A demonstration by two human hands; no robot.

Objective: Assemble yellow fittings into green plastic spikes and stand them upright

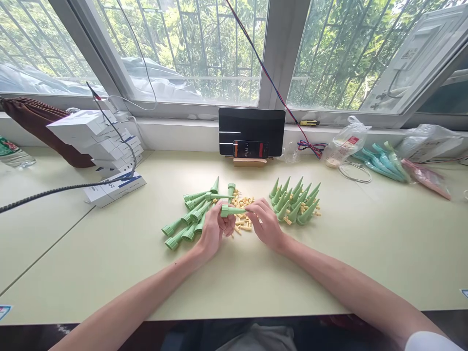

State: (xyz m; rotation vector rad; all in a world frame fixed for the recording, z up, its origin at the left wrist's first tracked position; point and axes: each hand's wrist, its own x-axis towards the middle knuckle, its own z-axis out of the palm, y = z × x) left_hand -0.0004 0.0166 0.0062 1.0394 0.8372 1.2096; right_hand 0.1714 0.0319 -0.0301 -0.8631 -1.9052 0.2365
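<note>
A green plastic plant watering spike lies sideways in my left hand, whose fingers are closed around its wide collar end. The fingertips of my right hand are pinched at the spike's narrow end; whether they also hold a small part is hidden. Behind and between the hands lies a pile of small yellow valve pieces. Left of my left hand, several loose green spikes lie in a heap. To the right, several spikes stand point-up in a group, some with yellow valves at their sides.
A phone showing a timer leans against a dark tablet at the back. White boxes are stacked at the left, with a black cable in front. Plastic bags and turquoise packets lie at the back right.
</note>
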